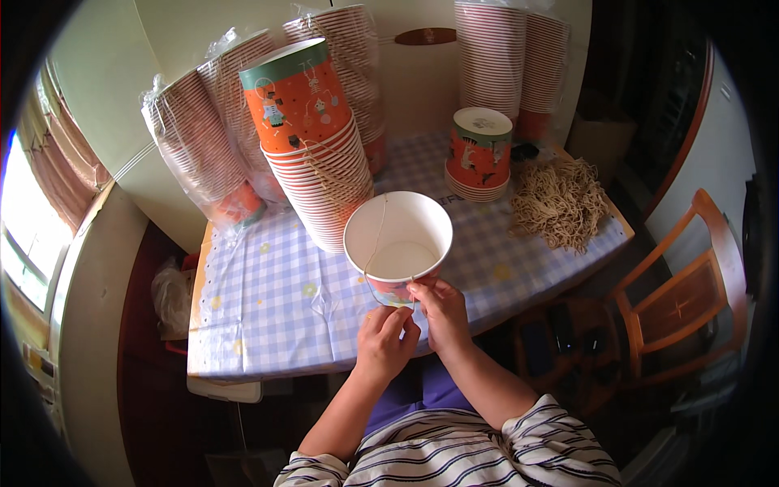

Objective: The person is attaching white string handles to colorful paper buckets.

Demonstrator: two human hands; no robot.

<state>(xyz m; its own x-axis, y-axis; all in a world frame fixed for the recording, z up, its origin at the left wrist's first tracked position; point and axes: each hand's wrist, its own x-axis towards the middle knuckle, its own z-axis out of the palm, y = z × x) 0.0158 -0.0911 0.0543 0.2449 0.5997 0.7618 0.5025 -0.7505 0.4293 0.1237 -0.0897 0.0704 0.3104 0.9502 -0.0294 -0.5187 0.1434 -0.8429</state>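
One white-lined, round paper bucket with orange printed outside point(432, 235), at the middle of the near edge of the table under a blue-and-white checked cloth point(280, 312); a thin tan twisted cord point(377, 235) crosses its mouth. Left hand point(388, 345): fingers curled, tips drawn together, apparently on the cord just below the rim. Right hand point(442, 312): thumb and fingers closed on the near rim — whether cord is trapped there too cannot be told. Handling, as judged: bucket light, smooth, fairly stiff at the rolled rim, its wall easily dented; best held by the rim. Cord soft and limp, best pinched close to its end. Markings: illustrated figures on the tall leaning stack of orange paper buckets point(316, 178), left of the bucket; dark lettering on the cloth toward the far edge, partly covered; no brand legible.
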